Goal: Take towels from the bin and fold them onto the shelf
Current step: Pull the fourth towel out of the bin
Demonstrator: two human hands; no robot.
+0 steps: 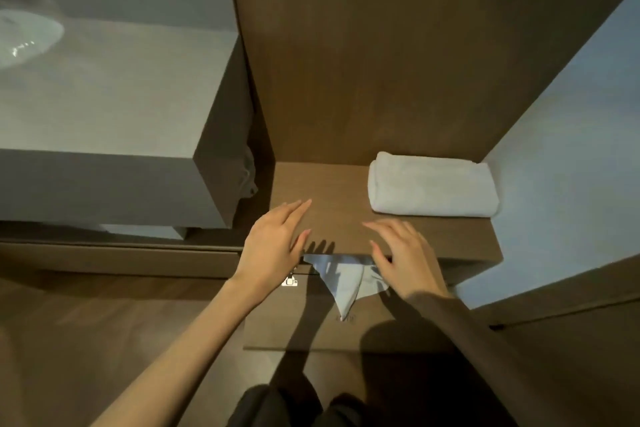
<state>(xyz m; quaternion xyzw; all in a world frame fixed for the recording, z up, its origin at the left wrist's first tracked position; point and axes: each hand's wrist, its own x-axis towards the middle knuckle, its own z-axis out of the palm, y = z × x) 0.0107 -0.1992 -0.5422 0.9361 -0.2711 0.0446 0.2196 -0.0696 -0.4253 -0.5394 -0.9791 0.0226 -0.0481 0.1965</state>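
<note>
Head view: a wooden shelf (332,191) in an alcove, with a brown bin (304,326) below its near edge.
Left hand (273,243): fingers straight and spread, holding nothing, over the shelf's near edge. I cannot tell whether it touches the wood.
Right hand (401,253): loosely open and empty, just right of the left hand, over the same edge.
Folded towel (433,185): lies flat at the far right of the shelf, against the wall.
Bin contents: a loose towel (343,284) spills a white corner over the bin's front, between and below the hands. What lies deeper is hidden by the shelf.
Step in hand: probably reaching down for the loose towel.
Doing it well: pinch the hanging corner, draw the towel out clear of the shelf edge, spread it on the bare left part, and fold it to match the one beside it.
</note>
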